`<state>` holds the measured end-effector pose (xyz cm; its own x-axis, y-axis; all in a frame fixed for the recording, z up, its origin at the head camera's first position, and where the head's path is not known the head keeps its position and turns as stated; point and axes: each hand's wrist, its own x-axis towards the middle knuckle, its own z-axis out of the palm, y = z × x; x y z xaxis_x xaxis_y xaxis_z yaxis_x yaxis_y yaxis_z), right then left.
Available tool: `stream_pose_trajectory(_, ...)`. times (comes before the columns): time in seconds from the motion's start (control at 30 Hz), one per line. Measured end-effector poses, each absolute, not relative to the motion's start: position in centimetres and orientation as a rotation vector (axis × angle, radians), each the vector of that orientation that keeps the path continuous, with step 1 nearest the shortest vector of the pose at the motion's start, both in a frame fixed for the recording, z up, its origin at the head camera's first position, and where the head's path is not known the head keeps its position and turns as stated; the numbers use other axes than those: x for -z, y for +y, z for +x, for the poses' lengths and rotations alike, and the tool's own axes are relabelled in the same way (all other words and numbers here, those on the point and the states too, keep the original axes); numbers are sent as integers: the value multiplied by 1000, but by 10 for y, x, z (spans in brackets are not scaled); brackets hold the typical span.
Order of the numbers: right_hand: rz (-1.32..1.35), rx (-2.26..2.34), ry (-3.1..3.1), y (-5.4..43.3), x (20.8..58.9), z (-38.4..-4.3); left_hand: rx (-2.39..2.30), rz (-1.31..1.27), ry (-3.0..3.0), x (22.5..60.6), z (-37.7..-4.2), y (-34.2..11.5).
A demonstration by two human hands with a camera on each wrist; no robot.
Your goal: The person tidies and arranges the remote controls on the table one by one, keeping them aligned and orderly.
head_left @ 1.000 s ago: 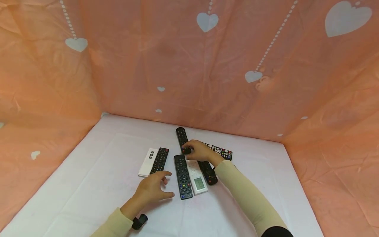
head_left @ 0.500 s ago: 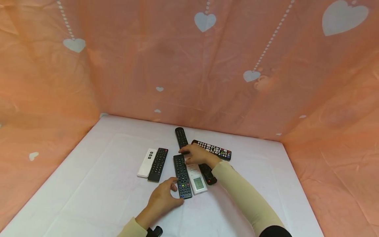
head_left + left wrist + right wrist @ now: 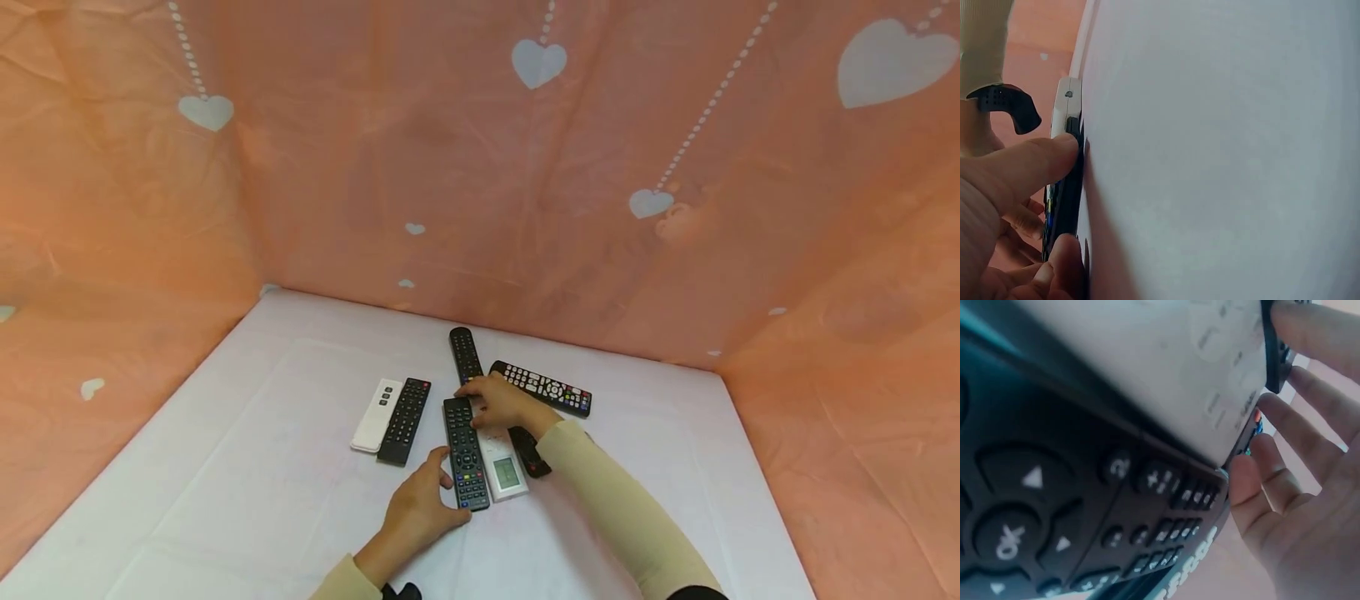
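Observation:
A long black remote control (image 3: 465,458) lies in the middle of the white tabletop. My left hand (image 3: 422,504) holds its near left corner, with the thumb against the near end and the fingers along the left edge. In the left wrist view the thumb (image 3: 1041,159) presses on that end. My right hand (image 3: 504,404) reaches over the far ends of this remote and the white remote with a small screen (image 3: 504,475). In the right wrist view its fingers (image 3: 1300,425) are spread and fairly straight, the thumb at the black remote's end.
Partly under my right forearm lies another black remote (image 3: 531,457). Behind the hand are an upright black remote (image 3: 465,352) and a slanted one with white buttons (image 3: 551,390). To the left, a slim white remote (image 3: 375,418) and a black one (image 3: 405,421) lie side by side.
My left hand has moved right, from beside the black remote onto its near corner. My right hand has come back from the far upright remote to the middle remotes' far ends.

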<state>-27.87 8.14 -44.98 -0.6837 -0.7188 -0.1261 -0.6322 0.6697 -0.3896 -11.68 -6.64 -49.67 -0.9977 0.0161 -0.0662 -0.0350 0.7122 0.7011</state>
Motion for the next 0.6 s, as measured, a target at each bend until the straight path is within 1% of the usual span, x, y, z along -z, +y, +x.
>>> stream_pose_trajectory(0.6,-1119,474,2634,82,454,-276,-1164,4,2825,495,-120,-62)
